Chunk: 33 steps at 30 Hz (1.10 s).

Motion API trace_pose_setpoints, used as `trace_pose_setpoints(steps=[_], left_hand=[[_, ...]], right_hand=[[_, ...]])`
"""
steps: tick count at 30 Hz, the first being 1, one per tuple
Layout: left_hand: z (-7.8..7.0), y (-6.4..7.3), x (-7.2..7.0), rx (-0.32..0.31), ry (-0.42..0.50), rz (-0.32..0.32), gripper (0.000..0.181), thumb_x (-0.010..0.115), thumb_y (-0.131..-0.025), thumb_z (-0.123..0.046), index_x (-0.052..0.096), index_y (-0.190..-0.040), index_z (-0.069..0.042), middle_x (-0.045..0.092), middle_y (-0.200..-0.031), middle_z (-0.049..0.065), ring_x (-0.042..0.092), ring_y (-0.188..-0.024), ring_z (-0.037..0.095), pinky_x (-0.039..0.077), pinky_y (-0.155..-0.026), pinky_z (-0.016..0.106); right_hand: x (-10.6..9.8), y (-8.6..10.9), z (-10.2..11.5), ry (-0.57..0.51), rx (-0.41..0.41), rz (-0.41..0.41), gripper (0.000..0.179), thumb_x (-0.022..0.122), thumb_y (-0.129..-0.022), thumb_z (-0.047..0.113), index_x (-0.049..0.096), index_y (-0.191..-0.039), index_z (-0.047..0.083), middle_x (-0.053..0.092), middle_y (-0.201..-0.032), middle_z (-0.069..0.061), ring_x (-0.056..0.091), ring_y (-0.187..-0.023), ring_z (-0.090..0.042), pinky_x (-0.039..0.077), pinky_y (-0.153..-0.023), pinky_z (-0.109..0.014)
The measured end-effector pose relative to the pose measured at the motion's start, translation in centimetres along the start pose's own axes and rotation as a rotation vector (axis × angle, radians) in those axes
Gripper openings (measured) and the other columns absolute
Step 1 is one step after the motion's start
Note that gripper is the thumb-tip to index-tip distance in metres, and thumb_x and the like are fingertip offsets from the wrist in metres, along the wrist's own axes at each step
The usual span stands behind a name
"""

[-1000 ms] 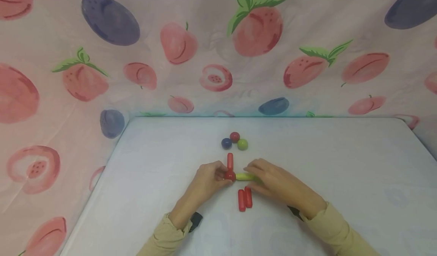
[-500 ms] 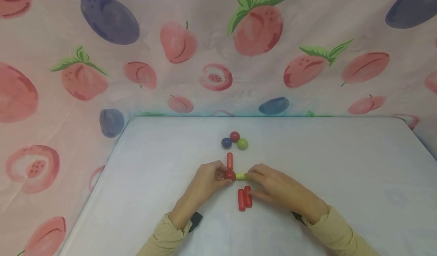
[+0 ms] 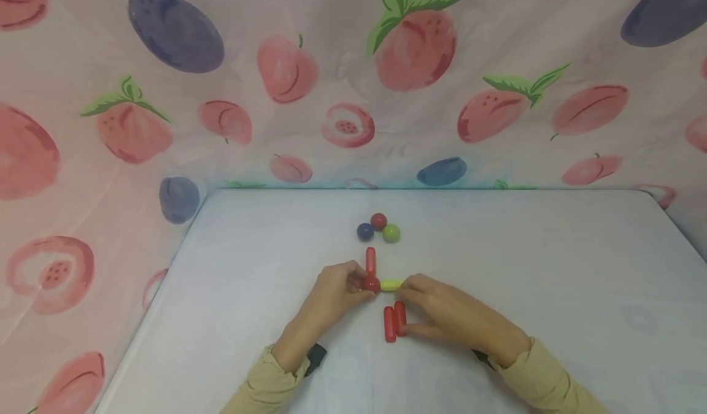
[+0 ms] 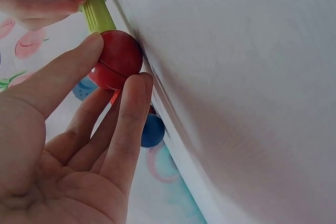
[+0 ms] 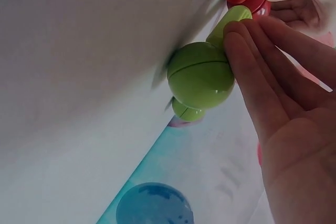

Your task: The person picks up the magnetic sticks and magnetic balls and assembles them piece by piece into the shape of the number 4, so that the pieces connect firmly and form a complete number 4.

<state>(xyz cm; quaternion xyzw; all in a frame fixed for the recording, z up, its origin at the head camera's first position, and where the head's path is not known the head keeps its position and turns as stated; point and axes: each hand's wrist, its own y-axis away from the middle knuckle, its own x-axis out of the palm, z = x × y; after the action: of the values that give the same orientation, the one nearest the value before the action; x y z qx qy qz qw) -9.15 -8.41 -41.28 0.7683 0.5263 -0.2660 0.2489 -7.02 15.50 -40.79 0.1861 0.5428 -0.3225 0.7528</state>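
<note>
My left hand [image 3: 338, 288] pinches a red ball [image 4: 119, 59] between thumb and fingertips. A red rod [image 3: 370, 259] runs from this ball toward the back, and a yellow-green rod [image 3: 391, 284] runs right. At that rod's other end is a green ball [image 5: 200, 74], hidden under my right hand in the head view. My right hand [image 3: 450, 310] lies over this end, its nearly straight fingers against the yellow-green rod. Its thumb reaches to two loose red rods, the left one [image 3: 389, 324] and the right one [image 3: 400, 319], with its tip at the right one.
Behind the joined pieces, a blue ball [image 3: 365, 232], a red ball [image 3: 378, 221] and a green ball [image 3: 391, 233] sit clustered on the white table [image 3: 552, 248]. A fruit-print cloth [image 3: 331, 64] hangs along the back and left sides.
My right hand has shifted a little toward the front, its thumb moving down along the right loose red rod. The left hand keeps its hold on the red ball.
</note>
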Motion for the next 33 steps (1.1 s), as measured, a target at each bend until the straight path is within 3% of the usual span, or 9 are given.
trace_pose_setpoints(steps=[12,21,28,33], left_hand=[[0.07,0.03,0.11,-0.004,0.009,0.008,0.026,0.081,-0.082,-0.015,0.069,-0.103,-0.008,0.072,-0.092,0.001,0.066,-0.081,0.011,0.056,-0.074,0.021],[-0.05,0.27,0.03,-0.018,0.004,0.002,0.027,0.081,-0.082,-0.016,0.069,-0.105,-0.009,0.072,-0.094,0.0,0.065,-0.082,0.01,0.056,-0.074,0.021],[-0.04,0.19,0.0,-0.012,0.015,0.001,0.026,0.081,-0.083,-0.016,0.07,-0.105,-0.01,0.072,-0.094,-0.001,0.065,-0.082,0.009,0.055,-0.074,0.02],[0.08,0.09,0.02,0.001,0.017,0.003,0.025,0.08,-0.083,-0.014,0.07,-0.104,-0.009,0.072,-0.093,0.0,0.065,-0.081,0.01,0.055,-0.073,0.02]], right_hand=[[0.34,-0.24,0.36,-0.011,0.02,0.072,0.049,0.08,-0.083,0.039,0.068,-0.12,0.01,0.061,-0.113,0.001,0.057,-0.097,-0.008,0.055,-0.09,-0.027],[0.65,-0.28,0.36,0.004,-0.019,0.041,0.038,0.08,-0.083,0.033,0.07,-0.111,0.01,0.062,-0.107,0.002,0.057,-0.094,-0.007,0.056,-0.086,-0.025],[0.51,-0.47,0.35,0.019,0.028,0.084,0.043,0.08,-0.081,0.038,0.07,-0.115,0.012,0.062,-0.11,0.003,0.056,-0.095,-0.007,0.056,-0.089,-0.026],[0.41,-0.45,0.13,0.015,0.006,0.062,0.045,0.079,-0.082,0.037,0.069,-0.118,0.011,0.063,-0.113,0.002,0.059,-0.1,-0.008,0.056,-0.09,-0.027]])
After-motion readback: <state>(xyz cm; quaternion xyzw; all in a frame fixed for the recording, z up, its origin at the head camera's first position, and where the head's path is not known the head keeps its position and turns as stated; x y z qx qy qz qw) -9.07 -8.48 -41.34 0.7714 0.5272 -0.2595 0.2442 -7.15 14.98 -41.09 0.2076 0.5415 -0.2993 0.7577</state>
